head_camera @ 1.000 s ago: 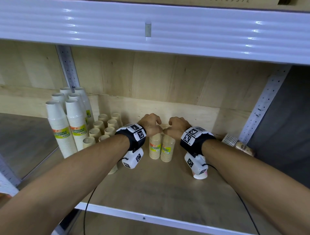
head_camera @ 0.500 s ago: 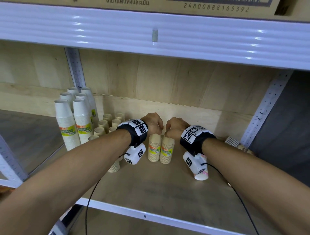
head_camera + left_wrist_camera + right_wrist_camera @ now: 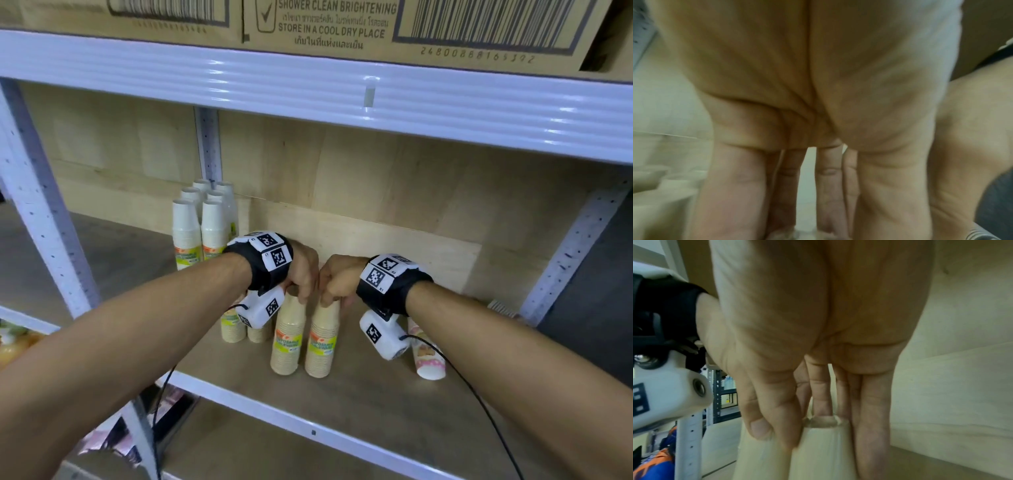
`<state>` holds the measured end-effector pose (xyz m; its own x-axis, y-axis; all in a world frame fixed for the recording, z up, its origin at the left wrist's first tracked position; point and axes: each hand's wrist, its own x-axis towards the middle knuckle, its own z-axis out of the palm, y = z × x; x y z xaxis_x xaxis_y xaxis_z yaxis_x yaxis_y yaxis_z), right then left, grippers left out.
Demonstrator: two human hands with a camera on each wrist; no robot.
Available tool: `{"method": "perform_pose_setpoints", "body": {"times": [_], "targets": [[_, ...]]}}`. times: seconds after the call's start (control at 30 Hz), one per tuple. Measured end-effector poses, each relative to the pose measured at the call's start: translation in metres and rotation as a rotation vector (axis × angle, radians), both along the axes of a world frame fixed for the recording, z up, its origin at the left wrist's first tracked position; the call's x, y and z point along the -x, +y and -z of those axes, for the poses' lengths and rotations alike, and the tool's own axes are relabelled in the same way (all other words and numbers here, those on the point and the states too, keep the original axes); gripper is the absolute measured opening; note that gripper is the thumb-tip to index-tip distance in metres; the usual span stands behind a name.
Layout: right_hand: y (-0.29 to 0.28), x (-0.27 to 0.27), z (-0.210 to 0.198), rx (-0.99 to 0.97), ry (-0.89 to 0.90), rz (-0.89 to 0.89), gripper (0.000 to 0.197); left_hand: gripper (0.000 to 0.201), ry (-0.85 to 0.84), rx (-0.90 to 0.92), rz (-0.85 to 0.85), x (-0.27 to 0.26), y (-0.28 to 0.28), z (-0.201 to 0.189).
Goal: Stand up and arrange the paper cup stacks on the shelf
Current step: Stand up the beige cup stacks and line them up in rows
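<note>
Two tan paper cup stacks stand upright side by side near the shelf's front in the head view. My left hand [image 3: 303,286] grips the top of the left tan stack [image 3: 288,342]. My right hand [image 3: 334,289] grips the top of the right tan stack [image 3: 322,344]; in the right wrist view thumb and fingers pinch that stack's top [image 3: 824,447]. The left wrist view shows my fingers [image 3: 830,186] pointing down, the stack barely visible. More tan stacks [image 3: 234,323] stand behind my left wrist, and tall white stacks [image 3: 202,229] stand at the back left.
A pink patterned cup stack [image 3: 428,356] lies on the wooden shelf board [image 3: 359,411] behind my right wrist. Another striped stack [image 3: 500,306] lies at the far right. A white beam [image 3: 308,89] with cardboard boxes [image 3: 325,24] runs overhead. White uprights [image 3: 37,205] frame the bay.
Both hands have pulled the two tan stacks toward the shelf's front. The view has tilted up and shifted, revealing the boxes above and the pink stack.
</note>
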<state>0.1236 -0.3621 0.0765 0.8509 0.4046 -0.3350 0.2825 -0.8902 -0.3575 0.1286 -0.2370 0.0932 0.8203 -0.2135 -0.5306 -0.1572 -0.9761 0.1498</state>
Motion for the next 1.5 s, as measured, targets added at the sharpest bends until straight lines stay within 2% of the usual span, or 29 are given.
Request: {"method": "perform_pose_setpoints", "body": {"times": [0.13,0.23,0.43,0.57,0.73,0.9,1.07,1.2,1.37,1.5], "targets": [[0.025,0.009,-0.002,-0.025,0.02,-0.065,0.015,0.019,0.036,-0.028,-0.022,0.014,0.026,-0.004],[0.044,0.013,-0.003,-0.041,0.014,-0.094,0.016,0.013,0.036,-0.024,-0.054,0.025,0.048,-0.006],[0.079,0.017,0.001,-0.053,-0.044,-0.129,0.017,0.012,-0.05,-0.025,-0.149,0.04,0.086,-0.004],[0.097,0.021,0.001,-0.082,-0.072,-0.134,0.019,0.027,-0.109,0.021,-0.213,0.044,0.107,-0.003],[0.11,0.023,0.002,-0.051,-0.125,-0.162,0.029,0.018,-0.109,0.079,-0.251,0.048,0.12,0.002],[0.113,0.026,0.004,-0.026,-0.155,-0.185,0.028,0.014,-0.125,0.108,-0.267,0.051,0.121,0.002],[0.113,0.026,0.006,-0.04,-0.178,-0.18,0.029,0.027,-0.153,0.106,-0.276,0.05,0.122,0.002],[0.109,0.024,0.004,-0.066,-0.18,-0.17,0.029,0.028,-0.211,0.108,-0.29,0.049,0.121,-0.002],[0.095,0.026,-0.005,-0.114,-0.236,-0.128,0.038,0.007,-0.287,0.153,-0.254,0.042,0.112,-0.019],[0.067,0.022,-0.012,-0.07,-0.278,-0.053,0.023,0.011,-0.368,0.22,-0.211,0.028,0.094,-0.026]]}}
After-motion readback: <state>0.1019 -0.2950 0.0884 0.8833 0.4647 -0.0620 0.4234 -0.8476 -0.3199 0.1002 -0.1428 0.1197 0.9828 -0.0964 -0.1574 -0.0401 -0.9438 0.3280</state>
